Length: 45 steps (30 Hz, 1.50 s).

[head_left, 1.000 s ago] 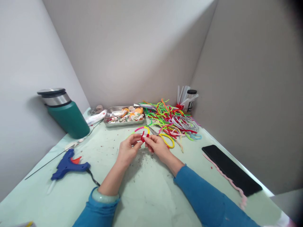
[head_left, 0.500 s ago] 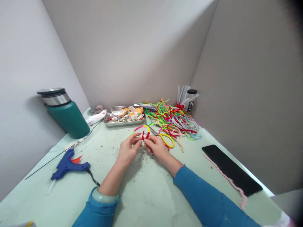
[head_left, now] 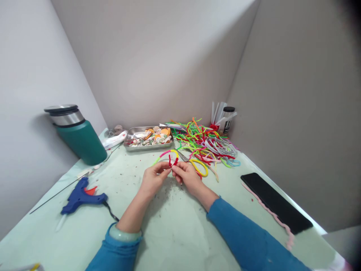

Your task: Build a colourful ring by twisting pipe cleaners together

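My left hand (head_left: 155,177) and my right hand (head_left: 186,175) meet fingertip to fingertip over the middle of the table. Both are pinched on a red pipe cleaner (head_left: 176,162), whose loose end sticks up between them. It is wound on a curved hoop (head_left: 166,152) wrapped in pink, yellow and green, which arches up behind the fingers. The part of the hoop inside my fingers is hidden. Just beyond my right hand lie scissors with yellow and red handles (head_left: 199,168), partly covered by that hand.
Behind my hands sit a metal tray (head_left: 132,148) of small pieces and a heap of coloured pipe cleaners (head_left: 194,135). At left are a blue glue gun (head_left: 80,197) and a green bottle (head_left: 81,145). A black phone-like slab (head_left: 276,203) and a pink strand (head_left: 265,207) lie right.
My left fingers have closed in and moved slightly right, against my right fingertips. More of the hoop's green end now shows above my left hand.
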Motion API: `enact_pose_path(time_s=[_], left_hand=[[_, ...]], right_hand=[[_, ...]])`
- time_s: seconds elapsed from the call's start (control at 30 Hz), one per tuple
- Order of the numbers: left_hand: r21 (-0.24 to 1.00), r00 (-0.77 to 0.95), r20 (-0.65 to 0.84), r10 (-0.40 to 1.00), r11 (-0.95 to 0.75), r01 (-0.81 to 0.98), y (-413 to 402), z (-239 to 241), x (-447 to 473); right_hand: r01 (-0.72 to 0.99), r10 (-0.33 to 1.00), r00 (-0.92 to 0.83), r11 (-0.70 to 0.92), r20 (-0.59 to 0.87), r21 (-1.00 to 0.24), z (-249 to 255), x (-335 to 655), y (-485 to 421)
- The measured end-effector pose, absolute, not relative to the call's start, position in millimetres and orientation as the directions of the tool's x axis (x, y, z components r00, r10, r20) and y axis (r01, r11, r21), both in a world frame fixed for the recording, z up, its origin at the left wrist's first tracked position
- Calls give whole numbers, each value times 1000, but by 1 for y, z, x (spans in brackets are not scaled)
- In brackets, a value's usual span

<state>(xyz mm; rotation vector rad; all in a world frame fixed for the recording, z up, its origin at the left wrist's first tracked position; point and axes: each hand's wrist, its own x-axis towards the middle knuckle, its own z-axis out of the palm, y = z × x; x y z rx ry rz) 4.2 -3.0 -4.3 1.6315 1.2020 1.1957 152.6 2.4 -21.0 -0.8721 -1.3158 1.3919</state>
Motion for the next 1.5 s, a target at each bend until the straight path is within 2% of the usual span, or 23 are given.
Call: enact_pose_path(time_s=[0.17,0.3,0.5,0.67,0.83,1.1,1.37,1.5], left_hand=[[935,94,231,968,-247,255,-3,-5,3],[910,58,284,957,-288,299,-2,-4,3],[785,123,453,883,-461,414,-3,-5,2],[711,133,510,850,-504,491,-5,-4,1],[668,142,522,841,-506,546,-5,-2,1],[529,271,494,826,-533,660,-7,-5,3],[551,213,500,839,-499,669,-7,-5,3],[550,178,496,850,-466,693,-7,-4,3]], right_hand=[[-205,957,-267,55,110,-977,-19,153,2],[-185,962,-257,49,97,-981,-17,153,2],[-212,962,-258,30,86,-977,-22,152,6],[-242,972,-232,-20,38,-970,-24,151,7],[-131,981,-153,102,121,-986,-19,150,3],[-116,966,-78,237,247,-965,-11,150,0],[-40,951,-42,305,307,-951,-11,153,-3],[50,927,-47,373,371,-926,-13,153,-5]])
